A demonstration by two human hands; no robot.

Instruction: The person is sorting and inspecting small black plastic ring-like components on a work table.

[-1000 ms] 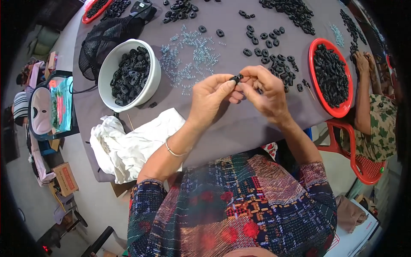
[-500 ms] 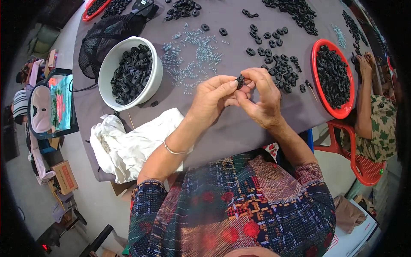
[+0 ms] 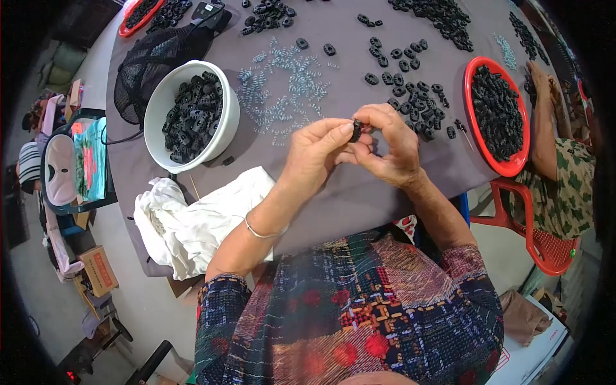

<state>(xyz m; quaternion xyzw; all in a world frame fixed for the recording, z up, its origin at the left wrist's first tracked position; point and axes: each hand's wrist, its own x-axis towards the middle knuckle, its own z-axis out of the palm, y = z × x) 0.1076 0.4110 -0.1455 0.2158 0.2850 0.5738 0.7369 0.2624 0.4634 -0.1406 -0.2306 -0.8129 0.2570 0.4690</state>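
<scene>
Above the table's near side, my left hand [image 3: 324,142] pinches a small black plastic cord lock [image 3: 356,131] between thumb and fingertips. My right hand [image 3: 390,146] meets it from the other side, its index finger at the top of the piece and its other fingers curled below. What lies under the fingertips is hidden. Beyond my hands, small metal springs [image 3: 282,90] are scattered in a loose ring. Loose black cord locks [image 3: 420,106] lie just past my right hand.
A white bowl [image 3: 231,115] of black pieces stands at left beside a black mesh bag [image 3: 151,70] and white cloth [image 3: 205,215]. At right is a red tray [image 3: 470,96] filled with black pieces. Another person's hand [image 3: 540,80] works at the table's right edge.
The black cord lock has turned and stands more upright between my fingertips. My hands stay almost in place. The whole view has shifted slightly.
</scene>
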